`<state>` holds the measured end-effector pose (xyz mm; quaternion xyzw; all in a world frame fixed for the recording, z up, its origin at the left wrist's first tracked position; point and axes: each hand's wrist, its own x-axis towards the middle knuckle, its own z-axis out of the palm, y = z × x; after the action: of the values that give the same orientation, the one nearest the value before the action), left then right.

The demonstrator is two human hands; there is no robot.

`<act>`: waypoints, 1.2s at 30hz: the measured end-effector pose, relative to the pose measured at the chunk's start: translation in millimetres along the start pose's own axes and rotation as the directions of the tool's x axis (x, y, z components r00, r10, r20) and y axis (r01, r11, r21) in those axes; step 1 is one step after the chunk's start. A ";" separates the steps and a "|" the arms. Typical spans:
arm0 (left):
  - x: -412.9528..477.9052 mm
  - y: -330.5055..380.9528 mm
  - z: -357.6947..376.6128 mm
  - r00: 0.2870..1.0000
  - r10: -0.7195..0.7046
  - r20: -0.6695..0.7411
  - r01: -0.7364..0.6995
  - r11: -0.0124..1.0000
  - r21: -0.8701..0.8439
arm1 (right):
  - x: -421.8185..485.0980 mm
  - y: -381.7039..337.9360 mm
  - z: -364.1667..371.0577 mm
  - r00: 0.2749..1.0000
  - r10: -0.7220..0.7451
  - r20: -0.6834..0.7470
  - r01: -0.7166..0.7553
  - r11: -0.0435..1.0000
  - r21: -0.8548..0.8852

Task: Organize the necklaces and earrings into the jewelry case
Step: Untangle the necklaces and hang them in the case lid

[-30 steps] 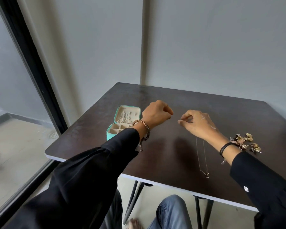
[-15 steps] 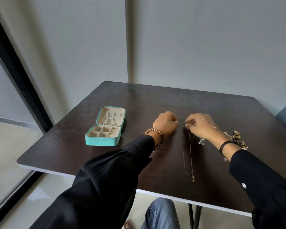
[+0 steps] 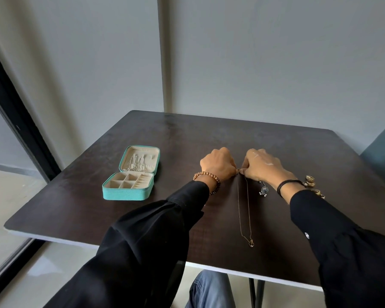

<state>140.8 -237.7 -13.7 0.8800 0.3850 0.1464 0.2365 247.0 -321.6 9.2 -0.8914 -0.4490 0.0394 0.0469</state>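
Head view. Both hands have come down from mid-air onto the table (image 3: 165, 134) and closed in on each other. The left hand (image 3: 218, 164) and right hand (image 3: 263, 165) now meet almost knuckle to knuckle. Their fingers are curled, and each pinches the far end of the necklace (image 3: 245, 207) at the fingertips. The contact is too small to read; I take it for the clasp.

The chain, which a second ago hung from the right hand, now lies flat in a narrow loop running toward me. Its pendant (image 3: 251, 242) sits near the table's front edge. My judgement: the clasp is being fastened before stowing, and the necklace is not yet in the case.

The case (image 3: 125, 194) sits open, well to the left of the hands.
- Case: teal grained shell, cream soft lining, square compartments and ridged rolls in the base.
- Lid (image 3: 152, 152): thin silvery chains hang inside it.
- Necklace: fine gold-toned chain, limp, with a small ring-shaped pendant.
- Silver earring (image 3: 263, 191): a cluster shape, just beside the right wrist.
- Gold pieces (image 3: 310, 181): rounded and shiny, beyond that wrist, partly hidden.
- Table: dark, matte, faint grain.
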 end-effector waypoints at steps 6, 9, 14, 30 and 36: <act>-13.1 -9.1 -4.8 0.995 0.073 0.070 -0.071 0.997 -0.031 | -12.4 -2.4 0.6 0.991 -0.117 0.065 0.120 0.992 -0.049; -21.3 -11.4 -8.9 0.988 0.117 0.103 -0.110 0.991 -0.074 | -23.0 -5.4 -5.5 0.987 -0.159 0.014 0.156 0.980 0.120; -34.2 -19.1 -16.3 0.991 0.067 0.113 -0.023 0.934 -0.356 | -38.2 -16.1 -26.9 0.968 -0.162 -0.192 0.223 0.904 0.364; -80.1 -5.3 -119.8 0.993 0.081 0.090 0.054 0.362 -0.931 | -74.5 -19.9 -71.6 0.985 -0.154 -0.072 0.083 0.065 0.994; -87.8 14.9 -153.2 0.983 0.182 0.032 -0.037 0.363 -0.931 | -84.3 -29.2 -71.8 0.979 -0.193 -0.059 0.065 0.026 0.998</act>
<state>24.5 -265.5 117.1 0.6267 0.1609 0.2948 0.7031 181.8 -375.6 86.4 -0.5624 -0.3764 0.3758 0.6331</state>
